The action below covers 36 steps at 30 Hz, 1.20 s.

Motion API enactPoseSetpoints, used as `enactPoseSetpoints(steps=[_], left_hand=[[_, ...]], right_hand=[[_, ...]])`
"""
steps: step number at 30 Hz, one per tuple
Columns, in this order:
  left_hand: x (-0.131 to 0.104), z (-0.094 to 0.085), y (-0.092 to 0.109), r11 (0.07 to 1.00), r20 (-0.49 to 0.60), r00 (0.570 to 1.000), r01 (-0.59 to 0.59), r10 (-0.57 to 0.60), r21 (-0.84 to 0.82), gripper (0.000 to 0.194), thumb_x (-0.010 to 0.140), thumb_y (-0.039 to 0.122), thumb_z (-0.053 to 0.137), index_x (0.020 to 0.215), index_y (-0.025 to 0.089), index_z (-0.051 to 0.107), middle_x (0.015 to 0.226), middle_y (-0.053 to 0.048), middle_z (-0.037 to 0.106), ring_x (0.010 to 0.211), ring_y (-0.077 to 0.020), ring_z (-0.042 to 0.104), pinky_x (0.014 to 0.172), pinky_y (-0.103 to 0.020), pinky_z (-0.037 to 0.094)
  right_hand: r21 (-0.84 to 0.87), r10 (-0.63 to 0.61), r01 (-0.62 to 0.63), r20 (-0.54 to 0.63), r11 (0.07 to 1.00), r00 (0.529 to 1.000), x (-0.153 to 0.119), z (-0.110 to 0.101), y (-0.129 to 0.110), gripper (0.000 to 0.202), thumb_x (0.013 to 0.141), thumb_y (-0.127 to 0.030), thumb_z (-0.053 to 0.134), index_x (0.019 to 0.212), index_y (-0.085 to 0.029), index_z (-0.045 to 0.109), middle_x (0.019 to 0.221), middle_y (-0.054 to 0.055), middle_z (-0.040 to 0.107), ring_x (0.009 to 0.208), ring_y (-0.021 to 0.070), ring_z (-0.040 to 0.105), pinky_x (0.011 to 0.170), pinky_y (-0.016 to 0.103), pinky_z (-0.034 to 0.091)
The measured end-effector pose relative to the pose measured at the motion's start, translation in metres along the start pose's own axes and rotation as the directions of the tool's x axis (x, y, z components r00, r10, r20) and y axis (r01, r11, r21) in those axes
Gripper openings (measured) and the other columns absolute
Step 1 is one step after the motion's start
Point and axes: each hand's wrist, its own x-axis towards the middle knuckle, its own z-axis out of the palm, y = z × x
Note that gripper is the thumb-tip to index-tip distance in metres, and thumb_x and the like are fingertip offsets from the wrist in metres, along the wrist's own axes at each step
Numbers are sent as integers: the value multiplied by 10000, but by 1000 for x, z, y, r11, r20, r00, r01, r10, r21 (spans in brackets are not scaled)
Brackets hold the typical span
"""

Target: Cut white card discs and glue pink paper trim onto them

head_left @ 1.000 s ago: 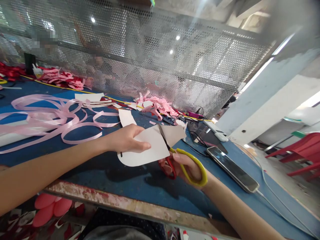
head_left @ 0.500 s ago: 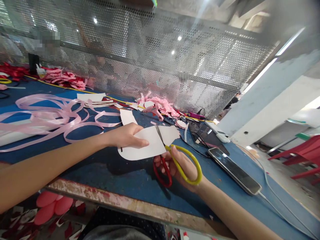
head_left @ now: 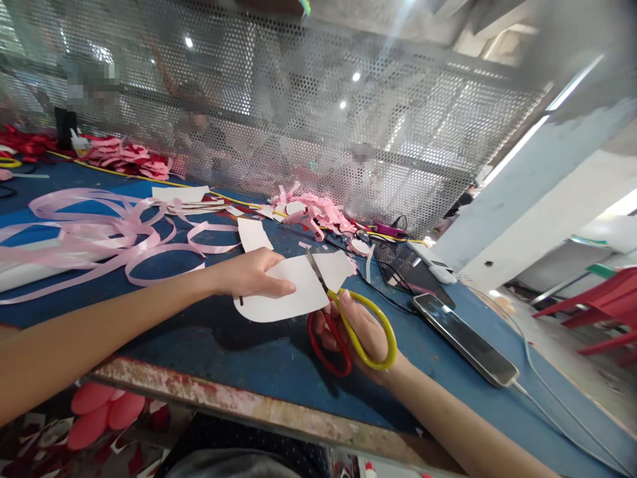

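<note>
White paper with a rounded lower edge is pinched in my left hand, thumb on top, above the blue table. My right hand holds scissors with one yellow and one red handle loop. The blades cross the right part of the paper, where a cut separates a flap at the upper right. A dark mark shows on the paper's left edge, under my left hand. Another white paper piece lies just behind my left hand.
Pink ribbon lies in loops at the left. Pink scraps and stacked white paper are at the back. A phone with a cable is at the right. Behind stands a perforated metal screen, with people beyond it.
The scissor handles have drawn closer together and the blades have closed further on the paper. My left hand has barely moved.
</note>
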Motion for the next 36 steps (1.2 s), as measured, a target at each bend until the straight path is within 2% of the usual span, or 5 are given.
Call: enactPoseSetpoints(steps=[4, 9, 16, 23, 36], left_hand=[[1, 0, -1, 1000, -2, 1000, -5, 5, 17, 272, 732, 390, 620, 807, 134, 563, 615, 32, 541, 464, -62, 461, 389, -142, 304], [1, 0, -1, 999, 1, 1000, -27, 27, 43, 273, 735, 394, 614, 793, 134, 555, 602, 31, 526, 463, -65, 451, 386, -146, 297], [1, 0, -1, 999, 11, 999, -33, 33, 27, 266, 734, 391, 603, 798, 137, 556, 598, 30, 523, 453, -69, 441, 374, -153, 273], [2, 0, -2, 999, 11, 1000, -24, 24, 24, 269, 734, 391, 605, 806, 135, 561, 600, 35, 526, 460, -68, 443, 399, -157, 297], [-2, 4, 3, 1000, 61, 998, -27, 28, -11, 227, 731, 358, 595, 778, 136, 575, 596, 30, 535, 451, -66, 438, 390, -159, 287]], right_hand=[[-51, 22, -21, 9, 998, 1000, -1, 0, 0, 556, 681, -738, 486, 616, -186, 477, 438, -17, 491, 371, 91, 418, 348, 212, 291], [-105, 58, -57, 9, 993, 998, 0, -3, 3, 578, 725, -736, 433, 550, -189, 500, 401, -3, 508, 311, 87, 399, 319, 220, 287], [-140, -12, 13, 2, 990, 1000, 4, -7, 11, 580, 752, -725, 409, 513, -200, 471, 383, -5, 485, 316, 99, 413, 316, 225, 313], [-199, -10, 8, -5, 980, 1000, 4, -9, 12, 570, 772, -710, 398, 508, -207, 449, 373, -6, 478, 303, 97, 412, 296, 219, 293], [-141, 75, -72, 13, 987, 997, 1, -5, 12, 586, 715, -747, 418, 542, -191, 479, 424, 13, 571, 313, 100, 459, 287, 200, 320]])
